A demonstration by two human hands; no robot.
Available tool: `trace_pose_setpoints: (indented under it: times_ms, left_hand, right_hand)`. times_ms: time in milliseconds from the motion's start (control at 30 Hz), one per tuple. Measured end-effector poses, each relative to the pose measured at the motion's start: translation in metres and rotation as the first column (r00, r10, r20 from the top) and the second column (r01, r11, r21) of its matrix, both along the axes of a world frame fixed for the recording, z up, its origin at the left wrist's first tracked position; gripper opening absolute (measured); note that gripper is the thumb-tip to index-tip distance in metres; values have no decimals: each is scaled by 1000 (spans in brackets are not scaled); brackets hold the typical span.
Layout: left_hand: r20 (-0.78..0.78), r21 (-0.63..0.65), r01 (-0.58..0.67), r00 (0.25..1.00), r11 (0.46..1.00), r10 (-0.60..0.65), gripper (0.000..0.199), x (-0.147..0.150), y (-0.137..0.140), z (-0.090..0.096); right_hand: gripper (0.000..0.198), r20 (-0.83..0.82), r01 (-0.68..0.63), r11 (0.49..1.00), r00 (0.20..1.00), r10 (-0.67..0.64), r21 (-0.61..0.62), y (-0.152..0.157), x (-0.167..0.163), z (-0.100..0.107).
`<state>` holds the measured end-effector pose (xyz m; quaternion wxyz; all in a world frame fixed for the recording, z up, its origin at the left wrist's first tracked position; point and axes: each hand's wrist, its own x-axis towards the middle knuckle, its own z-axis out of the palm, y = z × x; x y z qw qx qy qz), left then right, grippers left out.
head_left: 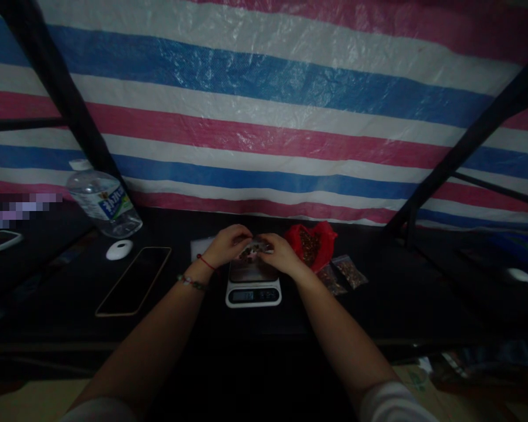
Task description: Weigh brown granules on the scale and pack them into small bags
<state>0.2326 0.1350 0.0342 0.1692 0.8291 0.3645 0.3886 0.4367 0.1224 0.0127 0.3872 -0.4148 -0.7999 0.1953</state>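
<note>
A small clear plastic bag [250, 252] with brownish bits in it is held between my two hands, over the plate of a white digital scale [253, 296]. My left hand [231, 243] pinches the bag's left side, and my right hand [280, 253] grips its right side, both with bent fingers. The scale's display is lit, but its digits are too blurred to read. Just right of my right hand lies an open red bag [310, 243] filled with brown, grain-like pieces. Beside it are small filled clear packets [351, 272], one partly behind my right wrist.
On the black table [180, 334] at left lie a dark phone [134, 281] and a white mouse [119, 249]. A large clear bottle [105, 199] stands behind them. Pale flat packets [200, 249] sit behind my left wrist. Striped plastic sheeting [264, 140] and black posts close off the back.
</note>
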Motion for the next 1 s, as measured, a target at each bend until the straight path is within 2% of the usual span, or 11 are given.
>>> trace_pose_setpoints:
  times_ms: [67,167,267,367,433,567,700,833,1000]
  left_hand:
    - [-44,48,-31,998,998,33,22,-5,1,3]
    - [-223,17,20,975,1000,-16,29,-11,4,3]
    - [-375,-31,62,924,998,-69,38,-11,4,2]
    - [-462,-32,34,886,999,-45,40,-4,1,2]
    - [-505,-25,41,862,999,-48,35,2,-2,2]
    - [-525,-36,90,846,995,-96,23,9,-4,2]
    - [-475,-59,117,870,991,-131,22,6,-2,2]
    - [-414,-28,42,909,999,-50,31,-5,3,-1]
    - [-470,-90,-32,882,995,-15,44,-12,6,-2]
  right_hand:
    - [42,-81,46,999,996,-46,-2,2,2,1]
    - [47,-138,81,995,987,-88,-57,4,4,1]
    - [48,-87,79,993,992,-87,-86,4,7,1]
    - [40,-3,101,995,995,-101,-9,5,10,1]
    - [39,49,84,996,995,-86,40,7,12,1]
    - [39,141,21,999,990,-28,48,10,17,0]
    - [44,167,17,1000,986,-21,21,9,18,0]
    - [35,164,23,1000,986,-22,-7,5,16,6]
    - [30,229,-34,999,973,26,31,4,18,10]
